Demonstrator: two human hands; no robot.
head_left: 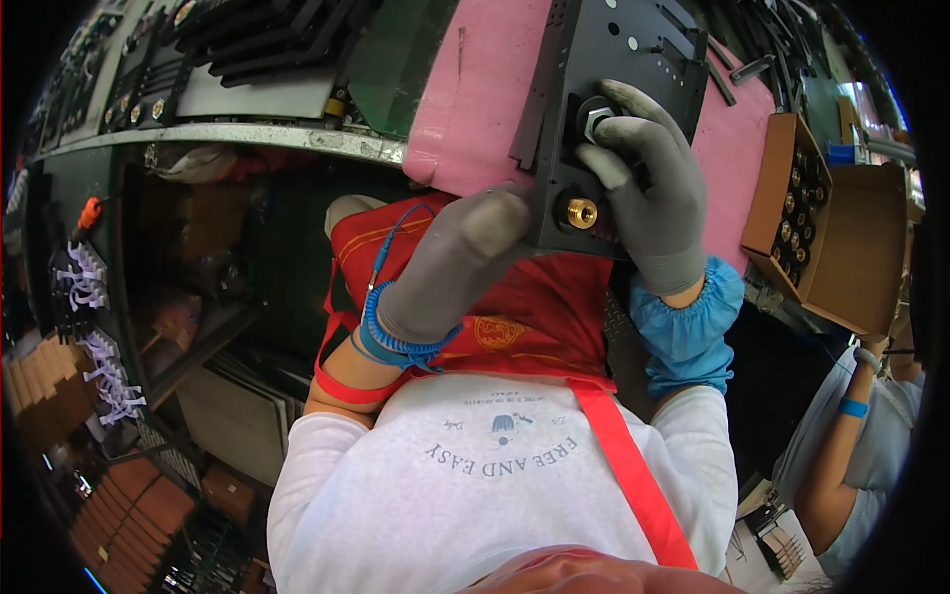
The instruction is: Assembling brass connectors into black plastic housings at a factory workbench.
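Note:
A black metal panel [618, 59] with bent edges and round holes lies over the pink mat, its near end toward me. My left hand [460, 252], in a grey glove, grips its near left corner; the thumb shows and the other fingers are hidden by the panel. A brass threaded fitting [579, 213] sticks out of the near end. Farther up sits a silver hex nut [596, 121] on a dark round fitting. My right hand [658, 183], gloved in grey too, has its thumb and fingers closed around that nut.
The pink mat [460, 109] covers the bench by the metal edge [287, 137]. At right stands an open cardboard box [767, 213] of dark and brass fittings. Black metal parts [267, 40] are stacked far left. Another person's arm [836, 455] is at lower right. A blue coiled cord [386, 332] rings my left wrist.

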